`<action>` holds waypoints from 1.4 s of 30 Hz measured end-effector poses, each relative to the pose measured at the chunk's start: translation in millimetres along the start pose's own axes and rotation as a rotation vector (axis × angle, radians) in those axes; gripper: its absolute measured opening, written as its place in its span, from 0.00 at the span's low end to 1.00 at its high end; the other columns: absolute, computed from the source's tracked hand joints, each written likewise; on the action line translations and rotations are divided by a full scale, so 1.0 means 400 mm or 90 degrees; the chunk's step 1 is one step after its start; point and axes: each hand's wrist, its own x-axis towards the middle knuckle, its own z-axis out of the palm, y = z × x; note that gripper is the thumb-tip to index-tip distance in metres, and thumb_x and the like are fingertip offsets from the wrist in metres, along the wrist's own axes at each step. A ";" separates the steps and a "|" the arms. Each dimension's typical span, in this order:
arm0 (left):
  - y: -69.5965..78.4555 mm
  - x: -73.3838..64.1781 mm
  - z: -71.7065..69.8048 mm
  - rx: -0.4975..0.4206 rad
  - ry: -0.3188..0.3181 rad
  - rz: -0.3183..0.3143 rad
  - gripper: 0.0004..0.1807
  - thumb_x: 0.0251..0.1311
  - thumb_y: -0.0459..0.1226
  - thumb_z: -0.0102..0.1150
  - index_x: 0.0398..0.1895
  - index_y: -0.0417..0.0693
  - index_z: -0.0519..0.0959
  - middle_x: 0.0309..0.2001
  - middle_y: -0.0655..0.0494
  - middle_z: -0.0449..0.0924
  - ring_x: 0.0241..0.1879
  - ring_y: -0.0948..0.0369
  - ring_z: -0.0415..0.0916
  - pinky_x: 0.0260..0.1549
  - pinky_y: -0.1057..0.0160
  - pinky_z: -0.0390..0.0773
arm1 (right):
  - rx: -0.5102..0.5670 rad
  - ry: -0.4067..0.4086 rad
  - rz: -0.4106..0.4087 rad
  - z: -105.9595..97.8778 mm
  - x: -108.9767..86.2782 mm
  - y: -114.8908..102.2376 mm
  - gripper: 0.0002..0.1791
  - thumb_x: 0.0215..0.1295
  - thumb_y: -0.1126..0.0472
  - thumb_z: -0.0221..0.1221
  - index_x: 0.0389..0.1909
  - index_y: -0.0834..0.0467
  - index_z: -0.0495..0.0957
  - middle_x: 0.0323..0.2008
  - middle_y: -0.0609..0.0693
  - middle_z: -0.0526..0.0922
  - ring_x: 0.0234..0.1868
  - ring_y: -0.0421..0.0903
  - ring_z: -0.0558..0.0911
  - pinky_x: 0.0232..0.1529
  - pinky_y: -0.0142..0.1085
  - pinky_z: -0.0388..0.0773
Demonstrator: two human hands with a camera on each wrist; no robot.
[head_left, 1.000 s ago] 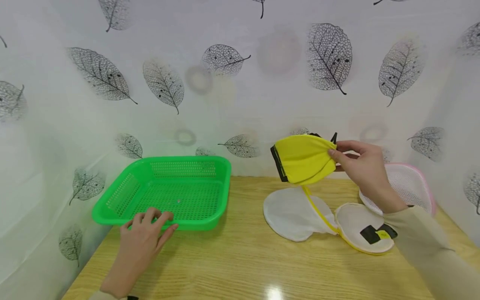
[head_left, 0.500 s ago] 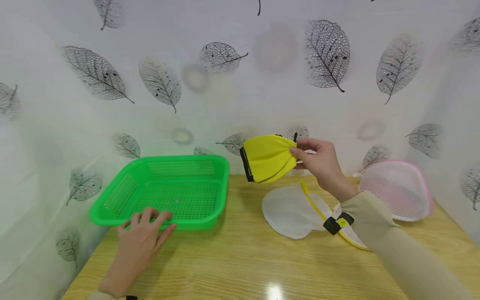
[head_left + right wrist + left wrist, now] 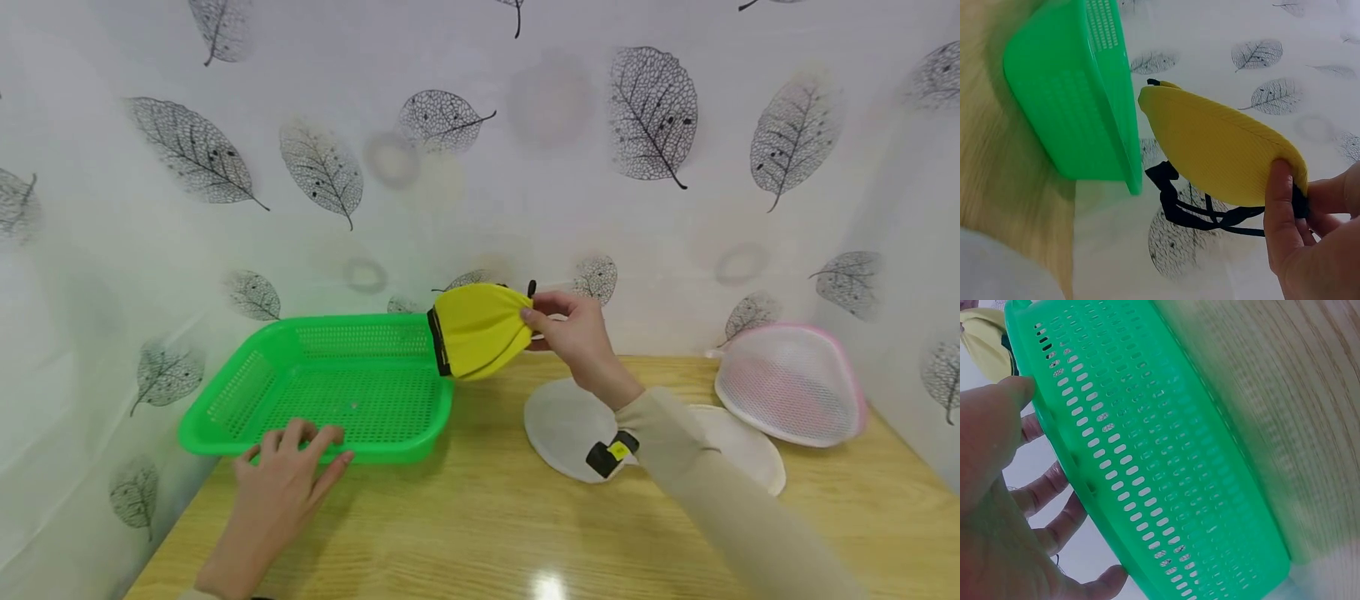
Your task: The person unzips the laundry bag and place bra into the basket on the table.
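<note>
Centrally, a yellow fabric item [image 3: 480, 333] with a black-trimmed end is held raised near the far edge of the table [image 3: 450, 533]. Its gathered end is pinched between the thumb and fingers of the right hand [image 3: 581, 337]; its black-trimmed end is directed leftward, toward a green basket [image 3: 315, 454]. In the head view the far right corner of the basket is overlapped by the item, though whether the item is placed over the rim or just beside it cannot be told with certainty. Black straps [image 3: 1179, 215] are seen hanging from the item in the right wrist view.

The basket, with perforated walls, is set toward the far left corner of the table. Its near rim is gripped by the left hand [image 3: 277, 483], the spread fingers being hooked over it and the thumb laid at its outer side; the fingertips are partly hidden.

To the right, two pale rounded pieces [image 3: 558, 425] are laid on the table, partly covered by the right sleeve [image 3: 720, 483]. A pink-edged mesh item [image 3: 795, 387] is placed near the far right corner. Beyond the far edge, a white backdrop [image 3: 525, 200] is printed with dark leaves.
</note>
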 end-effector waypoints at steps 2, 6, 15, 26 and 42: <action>0.000 -0.001 0.001 -0.002 0.001 -0.002 0.15 0.65 0.55 0.63 0.51 0.64 0.80 0.47 0.50 0.79 0.47 0.38 0.78 0.37 0.27 0.73 | 0.021 -0.008 0.009 0.022 0.000 0.006 0.18 0.71 0.67 0.61 0.59 0.70 0.78 0.46 0.56 0.80 0.33 0.38 0.88 0.37 0.38 0.88; 0.001 -0.003 0.002 -0.005 0.015 -0.002 0.15 0.65 0.55 0.64 0.50 0.64 0.80 0.46 0.51 0.79 0.46 0.38 0.78 0.36 0.28 0.73 | 0.053 -0.024 0.028 0.063 -0.004 0.018 0.18 0.71 0.68 0.60 0.59 0.70 0.77 0.45 0.56 0.80 0.33 0.39 0.87 0.37 0.36 0.87; 0.002 -0.003 0.007 -0.013 0.036 0.000 0.14 0.64 0.54 0.65 0.49 0.64 0.80 0.45 0.51 0.79 0.45 0.38 0.78 0.36 0.28 0.72 | 0.088 -0.049 0.048 0.144 -0.008 0.044 0.16 0.70 0.69 0.61 0.57 0.70 0.78 0.43 0.55 0.81 0.31 0.39 0.87 0.34 0.36 0.87; 0.006 -0.003 0.005 -0.019 0.045 -0.002 0.14 0.62 0.53 0.67 0.48 0.64 0.81 0.44 0.53 0.79 0.43 0.38 0.78 0.34 0.30 0.72 | 0.073 -0.103 0.064 0.234 -0.030 0.077 0.13 0.68 0.70 0.62 0.51 0.71 0.81 0.39 0.57 0.82 0.29 0.41 0.85 0.34 0.39 0.88; 0.004 -0.004 0.004 -0.038 0.032 -0.018 0.15 0.63 0.53 0.66 0.50 0.63 0.81 0.46 0.51 0.80 0.46 0.37 0.77 0.39 0.26 0.71 | -0.189 -0.196 -0.056 0.314 -0.036 0.137 0.12 0.68 0.63 0.65 0.49 0.63 0.85 0.42 0.58 0.88 0.26 0.40 0.83 0.26 0.33 0.83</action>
